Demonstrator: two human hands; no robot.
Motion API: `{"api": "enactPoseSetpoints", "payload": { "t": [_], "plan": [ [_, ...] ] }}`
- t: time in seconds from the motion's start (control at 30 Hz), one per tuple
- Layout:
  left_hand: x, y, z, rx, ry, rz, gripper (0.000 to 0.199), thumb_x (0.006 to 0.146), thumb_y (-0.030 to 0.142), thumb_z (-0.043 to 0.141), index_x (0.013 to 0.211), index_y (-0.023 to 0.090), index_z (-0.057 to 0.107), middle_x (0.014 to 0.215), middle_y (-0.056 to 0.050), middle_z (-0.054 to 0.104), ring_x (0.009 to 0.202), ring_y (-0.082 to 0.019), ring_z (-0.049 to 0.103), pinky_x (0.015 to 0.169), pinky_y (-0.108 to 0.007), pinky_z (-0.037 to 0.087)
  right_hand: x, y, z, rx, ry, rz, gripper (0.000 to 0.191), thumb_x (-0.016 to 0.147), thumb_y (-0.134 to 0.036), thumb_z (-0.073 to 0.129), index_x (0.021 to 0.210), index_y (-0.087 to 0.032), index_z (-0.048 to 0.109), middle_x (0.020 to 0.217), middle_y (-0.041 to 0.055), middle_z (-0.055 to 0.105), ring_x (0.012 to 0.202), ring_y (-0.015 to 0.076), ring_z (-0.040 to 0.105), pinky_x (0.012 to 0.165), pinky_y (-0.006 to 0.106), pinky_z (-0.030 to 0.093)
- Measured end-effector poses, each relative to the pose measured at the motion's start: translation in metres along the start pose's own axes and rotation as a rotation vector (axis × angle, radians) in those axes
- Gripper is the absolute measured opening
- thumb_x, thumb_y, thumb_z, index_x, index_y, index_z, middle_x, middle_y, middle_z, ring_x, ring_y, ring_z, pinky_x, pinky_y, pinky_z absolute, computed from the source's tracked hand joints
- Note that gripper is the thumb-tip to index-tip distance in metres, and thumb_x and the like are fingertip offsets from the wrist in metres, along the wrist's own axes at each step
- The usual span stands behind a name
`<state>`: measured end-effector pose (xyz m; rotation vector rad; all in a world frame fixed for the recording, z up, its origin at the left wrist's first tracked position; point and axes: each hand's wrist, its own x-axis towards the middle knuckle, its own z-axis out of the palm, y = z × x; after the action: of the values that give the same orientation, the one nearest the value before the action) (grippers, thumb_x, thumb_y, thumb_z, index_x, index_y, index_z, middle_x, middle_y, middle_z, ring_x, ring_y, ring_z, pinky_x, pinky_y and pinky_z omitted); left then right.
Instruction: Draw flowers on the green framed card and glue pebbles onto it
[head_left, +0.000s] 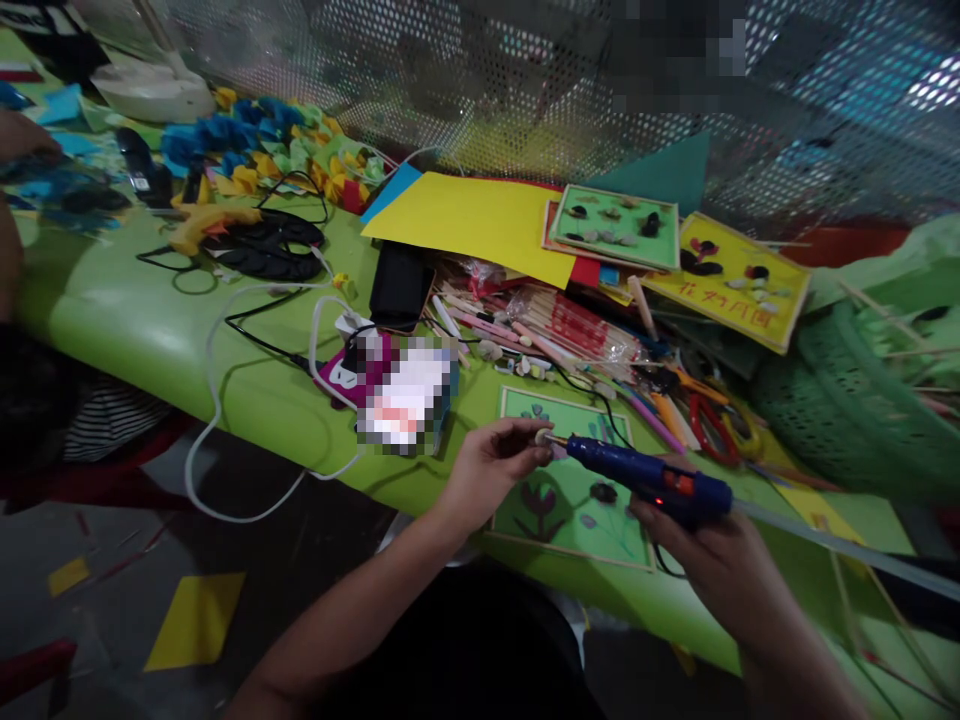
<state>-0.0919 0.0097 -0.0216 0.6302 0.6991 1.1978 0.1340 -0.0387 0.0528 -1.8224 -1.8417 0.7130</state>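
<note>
My left hand (491,470) pinches a small pale piece (544,437) between thumb and fingertips. The metal nozzle of a blue glue gun (637,472) points at that piece and appears to touch it. My right hand (697,540) is wrapped round the gun's handle; a red light glows on the gun, and a long clear glue stick (847,545) sticks out of its back. Beneath both hands lies a green picture board (564,525) with a pale frame and dark flower shapes, partly hidden by the hands and gun.
Left of my hands are a phone (409,392), a purple power socket (341,385) and white cables. Sticks (547,320), scissors (711,430) and finished boards (615,228) lie behind. A green basket (832,400) stands right. Another person's hand (26,137) shows far left.
</note>
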Motion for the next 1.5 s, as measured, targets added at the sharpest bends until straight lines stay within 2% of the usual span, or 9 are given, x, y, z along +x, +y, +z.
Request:
{"api": "enactPoseSetpoints", "payload": {
  "t": [0.17, 0.37, 0.53, 0.67, 0.87, 1.1, 1.27, 1.37, 1.5],
  "plan": [
    [-0.001, 0.0, 0.0, 0.015, 0.009, -0.013, 0.034, 0.069, 0.033, 0.093, 0.097, 0.016, 0.082, 0.087, -0.006, 0.08, 0.081, -0.019, 0.076, 0.087, -0.035, 0.059, -0.002, -0.006, -0.002, 0.001, 0.013, 0.002, 0.033, 0.086, -0.055, 0.068, 0.1, -0.025, 0.072, 0.087, 0.0034, 0.073, 0.08, 0.0265, 0.069, 0.075, 0.034, 0.057],
    [0.0, -0.002, -0.002, 0.015, 0.007, -0.008, 0.037, 0.068, 0.032, 0.094, 0.099, 0.017, 0.082, 0.088, -0.006, 0.079, 0.082, -0.017, 0.074, 0.085, -0.032, 0.057, -0.003, -0.008, 0.001, 0.043, 0.065, 0.005, 0.032, 0.086, -0.055, 0.068, 0.099, -0.026, 0.07, 0.087, 0.0032, 0.072, 0.082, 0.0268, 0.069, 0.08, 0.035, 0.056],
    [0.0, -0.001, -0.001, 0.009, 0.009, -0.015, 0.035, 0.068, 0.031, 0.094, 0.097, 0.017, 0.082, 0.09, -0.006, 0.08, 0.084, -0.018, 0.075, 0.087, -0.032, 0.058, 0.0, -0.011, 0.004, 0.038, 0.046, 0.005, 0.031, 0.086, -0.054, 0.068, 0.098, -0.025, 0.07, 0.086, 0.0034, 0.071, 0.083, 0.0271, 0.068, 0.083, 0.036, 0.055],
    [0.0, 0.0, -0.002, 0.008, 0.018, -0.011, 0.036, 0.067, 0.032, 0.095, 0.098, 0.017, 0.082, 0.087, -0.005, 0.079, 0.079, -0.016, 0.073, 0.083, -0.03, 0.057, -0.005, -0.014, 0.004, 0.068, 0.089, 0.029, 0.033, 0.085, -0.057, 0.068, 0.097, -0.026, 0.07, 0.085, 0.0017, 0.07, 0.082, 0.0263, 0.068, 0.079, 0.034, 0.054],
    [0.0, 0.001, -0.001, 0.0, 0.02, -0.015, 0.038, 0.065, 0.033, 0.096, 0.097, 0.017, 0.082, 0.086, -0.005, 0.079, 0.078, -0.016, 0.073, 0.082, -0.03, 0.057, 0.0, -0.004, 0.0, 0.028, 0.024, -0.025, 0.033, 0.085, -0.055, 0.069, 0.098, -0.025, 0.07, 0.082, 0.0024, 0.069, 0.075, 0.0248, 0.066, 0.075, 0.034, 0.055],
    [0.0, 0.002, -0.001, -0.03, 0.033, -0.029, 0.038, 0.064, 0.032, 0.096, 0.095, 0.016, 0.083, 0.082, -0.004, 0.079, 0.076, -0.015, 0.074, 0.081, -0.029, 0.057, -0.001, -0.002, 0.001, 0.032, 0.031, -0.033, 0.033, 0.086, -0.053, 0.068, 0.099, -0.024, 0.07, 0.084, 0.0032, 0.07, 0.078, 0.025, 0.067, 0.078, 0.034, 0.056],
    [-0.001, 0.006, 0.001, -0.042, 0.034, -0.04, 0.04, 0.063, 0.035, 0.097, 0.094, 0.016, 0.082, 0.083, -0.005, 0.079, 0.079, -0.018, 0.075, 0.084, -0.033, 0.058, 0.0, 0.008, -0.001, 0.02, 0.015, -0.014, 0.035, 0.084, -0.054, 0.069, 0.1, -0.023, 0.071, 0.085, 0.0037, 0.072, 0.079, 0.0255, 0.068, 0.078, 0.034, 0.057],
    [-0.002, 0.008, 0.003, -0.054, 0.03, -0.04, 0.04, 0.062, 0.036, 0.097, 0.093, 0.016, 0.082, 0.082, -0.006, 0.079, 0.075, -0.018, 0.074, 0.084, -0.034, 0.059, 0.001, 0.011, 0.0, 0.023, 0.008, -0.012, 0.033, 0.082, -0.054, 0.071, 0.097, -0.024, 0.072, 0.082, 0.0035, 0.072, 0.08, 0.0262, 0.069, 0.078, 0.034, 0.058],
    [-0.003, 0.007, 0.002, -0.059, 0.023, -0.03, 0.039, 0.064, 0.036, 0.096, 0.095, 0.016, 0.082, 0.083, -0.005, 0.079, 0.073, -0.016, 0.073, 0.083, -0.033, 0.058, -0.001, 0.008, 0.003, 0.056, 0.059, -0.014, 0.032, 0.083, -0.053, 0.069, 0.097, -0.025, 0.074, 0.085, 0.0035, 0.075, 0.081, 0.0268, 0.072, 0.079, 0.034, 0.059]
  ]
}}
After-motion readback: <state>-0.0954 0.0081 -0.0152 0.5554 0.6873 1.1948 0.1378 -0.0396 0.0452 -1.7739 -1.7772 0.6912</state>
